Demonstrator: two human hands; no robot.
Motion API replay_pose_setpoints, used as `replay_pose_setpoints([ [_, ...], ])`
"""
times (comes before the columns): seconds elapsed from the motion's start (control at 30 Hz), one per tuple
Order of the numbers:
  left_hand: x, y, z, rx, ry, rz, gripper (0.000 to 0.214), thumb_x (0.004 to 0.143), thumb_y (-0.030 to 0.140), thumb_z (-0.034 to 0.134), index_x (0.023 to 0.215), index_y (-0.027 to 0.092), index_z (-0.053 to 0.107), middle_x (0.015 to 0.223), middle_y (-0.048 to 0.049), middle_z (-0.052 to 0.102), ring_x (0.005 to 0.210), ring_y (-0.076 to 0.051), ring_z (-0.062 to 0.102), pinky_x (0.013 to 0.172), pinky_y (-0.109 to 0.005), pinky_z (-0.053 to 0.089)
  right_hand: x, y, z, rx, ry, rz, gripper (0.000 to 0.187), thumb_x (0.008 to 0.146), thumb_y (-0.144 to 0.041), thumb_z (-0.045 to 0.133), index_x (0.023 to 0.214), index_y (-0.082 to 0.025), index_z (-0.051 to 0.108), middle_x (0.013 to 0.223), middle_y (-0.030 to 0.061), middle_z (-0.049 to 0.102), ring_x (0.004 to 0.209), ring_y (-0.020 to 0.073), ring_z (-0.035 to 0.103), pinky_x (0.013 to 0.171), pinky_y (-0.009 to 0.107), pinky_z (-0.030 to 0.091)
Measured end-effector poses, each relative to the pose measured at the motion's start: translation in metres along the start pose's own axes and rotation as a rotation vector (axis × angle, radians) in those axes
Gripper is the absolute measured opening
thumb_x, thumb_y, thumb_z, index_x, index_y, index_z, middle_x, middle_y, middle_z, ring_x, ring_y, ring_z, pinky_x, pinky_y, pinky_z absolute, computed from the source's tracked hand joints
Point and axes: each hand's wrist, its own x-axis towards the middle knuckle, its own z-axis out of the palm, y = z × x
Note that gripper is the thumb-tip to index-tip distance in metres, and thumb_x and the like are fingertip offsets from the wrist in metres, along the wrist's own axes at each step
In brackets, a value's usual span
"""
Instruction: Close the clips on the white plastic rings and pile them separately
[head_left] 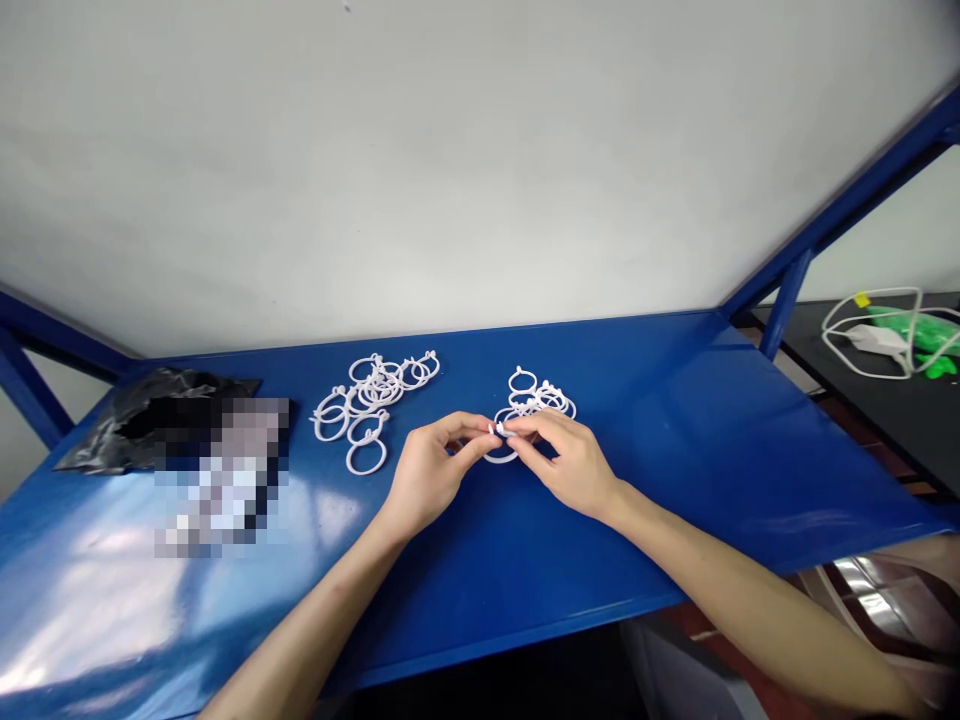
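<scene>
Both hands meet over the middle of the blue table [645, 420]. My left hand [431, 465] pinches the small end pieces of a white plastic ring [501, 459] between thumb and fingers. From the other side my right hand [570, 462] pinches the same ring at its clasp. The ring's round part hangs below the fingertips; the fingers partly hide the clasp. Just behind my right hand lies a small group of white rings [536, 402]. A larger heap of similar white rings [381, 388] lies left of my left hand.
A black plastic bag [105, 435] lies at the table's left, beside a blurred-out item [232, 475]. Blue metal struts [787, 300] rise at both sides, and a pale wall [450, 180] stands behind. On a dark surface at the right are a white cable [874, 375] and green plastic [930, 335].
</scene>
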Motion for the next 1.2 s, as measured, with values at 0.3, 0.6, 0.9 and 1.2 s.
replay_pose_setpoints([
  [0.3,-0.002,-0.001,0.003,0.024,0.008,0.005,0.022,0.085,0.043,0.072,0.090,0.023,0.080,0.092,-0.0018,0.080,0.083,-0.018,0.071,0.079,-0.028,0.053,-0.001,-0.001,0.000,0.009,-0.044,-0.084,0.012,0.100,-0.020,0.059,0.102,-0.020,0.071,0.084,0.0035,0.073,0.077,0.0165,0.067,0.072,0.032,0.056],
  [0.6,-0.005,-0.003,0.004,0.217,0.052,0.165,0.014,0.089,0.030,0.067,0.087,0.025,0.080,0.089,-0.0010,0.080,0.080,-0.021,0.074,0.074,-0.031,0.056,-0.005,-0.003,0.002,-0.031,-0.136,-0.104,0.022,0.105,-0.024,0.050,0.105,-0.022,0.072,0.085,0.0045,0.074,0.076,0.0193,0.066,0.071,0.037,0.056],
  [0.9,-0.002,0.012,-0.012,0.673,0.127,0.326,0.030,0.095,0.045,0.061,0.110,0.024,0.076,0.106,-0.0087,0.077,0.094,-0.024,0.072,0.086,-0.035,0.055,0.012,0.009,-0.008,-0.122,0.094,-0.002,0.015,0.099,-0.023,0.059,0.094,-0.023,0.072,0.091,0.0049,0.075,0.087,0.0203,0.068,0.081,0.036,0.054],
  [1.2,0.000,0.012,-0.073,1.391,0.147,-0.203,0.039,0.099,0.042,0.041,0.106,0.014,0.068,0.096,-0.0188,0.074,0.087,-0.038,0.071,0.068,-0.042,0.051,0.022,0.089,-0.035,-0.253,0.051,0.486,0.023,0.095,-0.032,0.058,0.096,-0.024,0.079,0.095,0.0055,0.077,0.087,0.0238,0.067,0.086,0.042,0.050],
])
